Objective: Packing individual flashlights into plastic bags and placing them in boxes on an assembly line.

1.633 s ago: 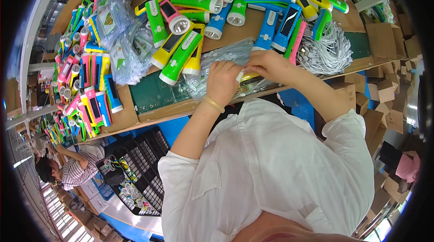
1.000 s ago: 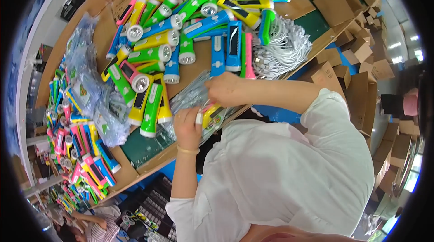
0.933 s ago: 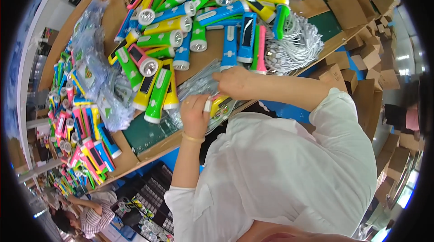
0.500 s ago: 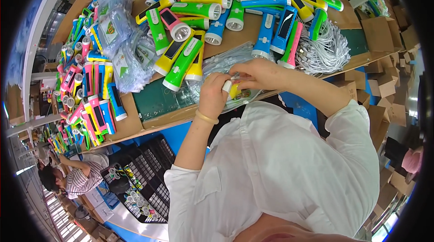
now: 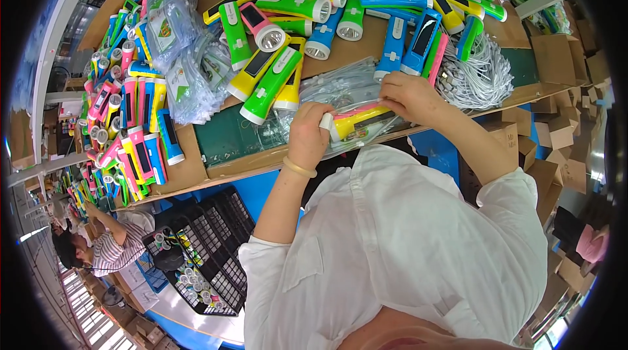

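Note:
My left hand (image 5: 309, 135) grips the head end of a yellow and pink flashlight (image 5: 356, 121). My right hand (image 5: 409, 97) holds the other end, along with the mouth of a clear plastic bag (image 5: 347, 88) that lies around the flashlight. Both hands sit at the near edge of the wooden table (image 5: 196, 170), over a dark green mat (image 5: 229, 137). Just beyond them lies a heap of loose green, yellow, blue and pink flashlights (image 5: 307, 16).
A pile of clear printed bags (image 5: 180, 49) lies at the left. White cords (image 5: 481, 75) are bundled at the right. More flashlights (image 5: 131, 127) crowd the far left. Black crates (image 5: 203, 252) stand below the table; another person (image 5: 98, 252) sits lower left. Cardboard boxes (image 5: 562, 88) stand right.
The view has swung and steadied over the table edge. Both hands have stayed on the flashlight and bag, the flashlight now lying further inside the bag.

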Demonstrator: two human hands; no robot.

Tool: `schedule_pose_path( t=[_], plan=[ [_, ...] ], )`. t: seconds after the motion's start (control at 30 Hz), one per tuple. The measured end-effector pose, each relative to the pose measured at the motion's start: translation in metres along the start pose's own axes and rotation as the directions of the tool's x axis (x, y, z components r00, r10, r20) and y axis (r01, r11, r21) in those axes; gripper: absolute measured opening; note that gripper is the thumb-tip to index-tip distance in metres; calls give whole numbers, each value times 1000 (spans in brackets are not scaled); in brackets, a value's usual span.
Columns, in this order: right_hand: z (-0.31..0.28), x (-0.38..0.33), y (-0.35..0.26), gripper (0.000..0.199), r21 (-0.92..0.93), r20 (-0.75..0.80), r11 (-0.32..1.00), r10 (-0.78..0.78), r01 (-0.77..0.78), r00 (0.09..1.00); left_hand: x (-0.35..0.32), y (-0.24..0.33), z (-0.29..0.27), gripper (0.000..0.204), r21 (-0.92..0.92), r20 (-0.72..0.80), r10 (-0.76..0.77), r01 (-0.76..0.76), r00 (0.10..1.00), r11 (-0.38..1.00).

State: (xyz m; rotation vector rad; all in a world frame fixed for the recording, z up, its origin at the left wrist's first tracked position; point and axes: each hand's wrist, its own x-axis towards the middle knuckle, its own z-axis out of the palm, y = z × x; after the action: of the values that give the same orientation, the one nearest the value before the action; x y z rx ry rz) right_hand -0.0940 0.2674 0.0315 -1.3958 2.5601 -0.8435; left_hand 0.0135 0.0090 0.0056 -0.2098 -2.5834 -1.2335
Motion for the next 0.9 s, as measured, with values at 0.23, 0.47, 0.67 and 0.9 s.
schedule_pose_path(
  t=[0.23,0.47,0.67,0.9],
  plan=[
    [7,3,1,12,-171,19,985,23,-19,1000,-10,48,4,31,248,330,289,-378,898,892],
    [-44,14,-4,10,535,134,803,227,-263,965,-27,29,18,24,85,283,186,-218,941,972],
    [-96,20,19,13,713,-102,649,470,-265,877,-22,22,20,14,75,317,45,-72,947,995],
    [-223,3,165,21,598,-534,733,665,-323,522,-6,20,24,21,102,137,-66,52,988,993]
  ],
)
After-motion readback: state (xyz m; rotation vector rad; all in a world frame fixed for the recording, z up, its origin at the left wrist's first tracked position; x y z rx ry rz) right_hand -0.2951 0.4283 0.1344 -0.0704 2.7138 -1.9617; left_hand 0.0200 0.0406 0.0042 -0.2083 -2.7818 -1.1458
